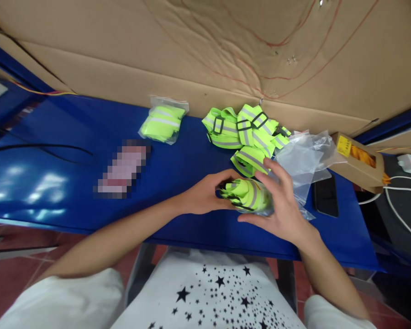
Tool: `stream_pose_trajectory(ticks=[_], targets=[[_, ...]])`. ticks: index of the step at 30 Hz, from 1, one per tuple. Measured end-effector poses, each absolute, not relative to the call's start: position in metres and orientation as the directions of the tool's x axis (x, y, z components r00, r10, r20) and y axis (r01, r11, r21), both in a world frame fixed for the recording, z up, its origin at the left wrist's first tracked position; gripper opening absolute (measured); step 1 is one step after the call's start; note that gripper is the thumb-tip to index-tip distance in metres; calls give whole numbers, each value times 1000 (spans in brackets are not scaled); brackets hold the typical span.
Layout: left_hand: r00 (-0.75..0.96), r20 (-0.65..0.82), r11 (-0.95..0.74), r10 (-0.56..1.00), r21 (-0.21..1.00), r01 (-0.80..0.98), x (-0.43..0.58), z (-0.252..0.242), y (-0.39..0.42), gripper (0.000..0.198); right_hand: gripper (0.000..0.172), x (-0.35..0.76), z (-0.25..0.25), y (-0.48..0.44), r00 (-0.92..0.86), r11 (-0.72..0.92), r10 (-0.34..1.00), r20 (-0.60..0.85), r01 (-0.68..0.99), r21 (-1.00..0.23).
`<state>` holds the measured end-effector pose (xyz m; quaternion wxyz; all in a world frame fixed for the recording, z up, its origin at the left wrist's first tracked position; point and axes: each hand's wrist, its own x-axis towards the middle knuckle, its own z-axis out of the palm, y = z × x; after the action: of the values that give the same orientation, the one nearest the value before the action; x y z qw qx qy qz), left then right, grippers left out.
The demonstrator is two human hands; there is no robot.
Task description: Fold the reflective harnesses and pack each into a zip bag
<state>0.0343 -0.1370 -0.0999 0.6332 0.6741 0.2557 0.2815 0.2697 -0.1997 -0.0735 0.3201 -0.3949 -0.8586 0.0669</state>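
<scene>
A folded neon-yellow reflective strap with grey stripes and dark buckles is in front of me, just above the blue table. My left hand is wrapped round its left end. Clear plastic shows on the bundle's right side; how far it covers the strap I cannot tell. My right hand curves about that side, thumb and fingers spread wide apart. Behind both hands lies a pile of similar reflective straps with black buckles. Flat clear plastic bags lie right of the pile.
A filled clear bag of yellow strap lies at the back of the blue table. A blurred-out pinkish item is at left, a black phone at right. Beyond the phone stands a cardboard box. Cardboard panels rise behind.
</scene>
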Motion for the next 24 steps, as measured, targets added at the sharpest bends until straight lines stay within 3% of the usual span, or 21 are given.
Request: stream_pose_trajectory(ticks=[2,5,7,10,11,14,16,19,24], targets=[[749,-2,12,662,1000,-8,35,-93,-139,51,92,270,-72,-198,-565,717,697,442,563,-411],[769,-49,103,637,994,-22,35,-91,-140,57,59,267,-71,-197,-614,737,673,412,517,-435],[753,-30,158,657,982,-99,35,-94,-141,75,48,264,-72,-197,-489,687,726,483,545,-481],[690,22,179,723,959,-218,40,-103,-145,105,47,260,-75,-198,-213,570,807,551,522,-634],[676,21,190,736,953,-236,43,-106,-147,103,46,259,-77,-199,-144,538,824,548,500,-678],[698,-35,306,715,914,-267,49,-110,-152,71,49,259,-80,-197,-66,471,860,505,480,-740],[716,-40,337,697,900,-278,51,-109,-152,61,48,262,-78,-195,-168,491,864,474,486,-723],[693,16,212,721,947,-243,47,-102,-148,57,47,270,-72,-191,-409,591,804,431,476,-652],[651,101,44,753,978,-203,41,-92,-145,39,55,278,-63,-192,-558,659,744,367,525,-539]])
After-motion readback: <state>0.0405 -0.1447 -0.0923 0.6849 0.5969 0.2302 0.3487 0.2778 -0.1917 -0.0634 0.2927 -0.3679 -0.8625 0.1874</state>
